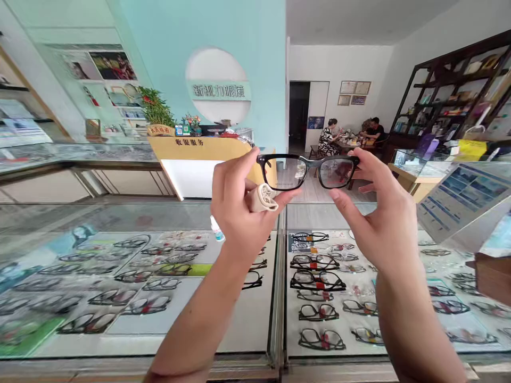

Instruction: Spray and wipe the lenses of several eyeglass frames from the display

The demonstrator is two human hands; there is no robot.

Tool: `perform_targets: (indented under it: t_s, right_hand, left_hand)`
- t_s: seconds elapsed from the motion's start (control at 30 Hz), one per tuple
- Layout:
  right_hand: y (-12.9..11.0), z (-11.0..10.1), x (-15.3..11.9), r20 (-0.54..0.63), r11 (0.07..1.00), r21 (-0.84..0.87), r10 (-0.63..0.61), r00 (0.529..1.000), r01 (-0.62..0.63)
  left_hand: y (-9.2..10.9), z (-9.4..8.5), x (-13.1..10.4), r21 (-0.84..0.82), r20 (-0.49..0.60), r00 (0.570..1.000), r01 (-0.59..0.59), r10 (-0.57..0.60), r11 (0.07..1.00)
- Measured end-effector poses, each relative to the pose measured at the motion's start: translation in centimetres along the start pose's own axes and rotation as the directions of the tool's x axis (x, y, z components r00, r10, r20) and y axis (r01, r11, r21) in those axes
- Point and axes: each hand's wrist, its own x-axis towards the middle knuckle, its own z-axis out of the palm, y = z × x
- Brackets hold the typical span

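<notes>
A pair of black-framed eyeglasses [312, 169] is held up at chest height over the glass counter, lenses facing me. My left hand [243, 197] grips the frame's left end between fingertips and thumb. Tucked in the same palm is a rolled cream cloth [263, 198], its folded end showing. At the right end, my right hand [379, 207] pinches the frame's corner with its fingers, the thumb near the lower rim. Just beyond my left wrist stands a small white bottle [217, 230] with a blue label.
Under the glass of the display counter [277, 351] lie rows of eyeglasses [318, 280]. A leaning information board [465, 205] and a brown box [493, 279] are at right. Farther back are a cashier desk [199, 143] and two people [331, 138] seated at a table.
</notes>
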Motion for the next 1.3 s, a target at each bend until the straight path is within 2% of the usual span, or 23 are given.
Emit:
perform_targets:
  t_s: [0.2,0.73,1.3]
  right_hand:
    - [0.35,-0.23,0.03,0.014,1.000,0.018,0.000,1.000,0.000]
    - [0.37,-0.27,0.05,-0.012,1.000,0.021,-0.021,1.000,0.021]
    - [0.15,-0.04,0.22,-0.039,0.999,0.027,-0.028,0.999,0.029]
  left_hand:
    - [0.46,-0.28,-0.11,-0.039,0.081,0.994,0.078,-0.075,0.996]
    - [0.95,-0.35,0.14,0.024,0.036,0.999,-0.002,0.001,1.000]
    - [0.17,-0.36,0.17,0.012,0.101,0.994,0.027,-0.028,1.000]
